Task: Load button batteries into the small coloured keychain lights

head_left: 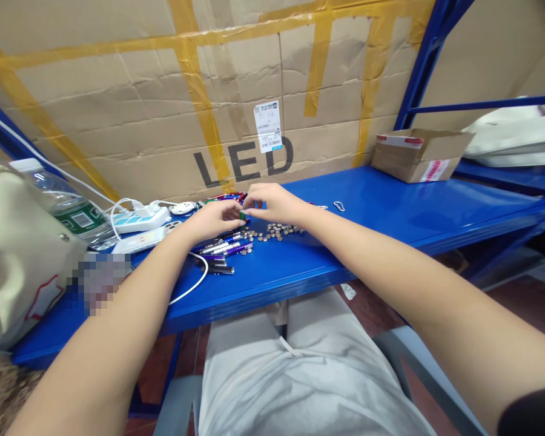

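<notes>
My left hand (213,219) is closed around a small green metal tube (242,215), held upright above the table. At the tube's top, the fingertips of my right hand (272,203) are pinched together; whatever they hold is too small to make out. Below my hands lies a scatter of small silver button cells (279,231). Several slim metal tubes, among them a purple tube (238,249) and a black tube (220,270), lie nearer me to the left. Red and blue tubes (229,197) are partly hidden behind my hands.
The blue table (272,266) backs onto a large cardboard sheet (140,115). On the left are a power strip (140,221), a white cable (204,272), a water bottle (79,212) and a cream bag (18,254). A carabiner (339,206) and an open carton (418,157) sit on the right.
</notes>
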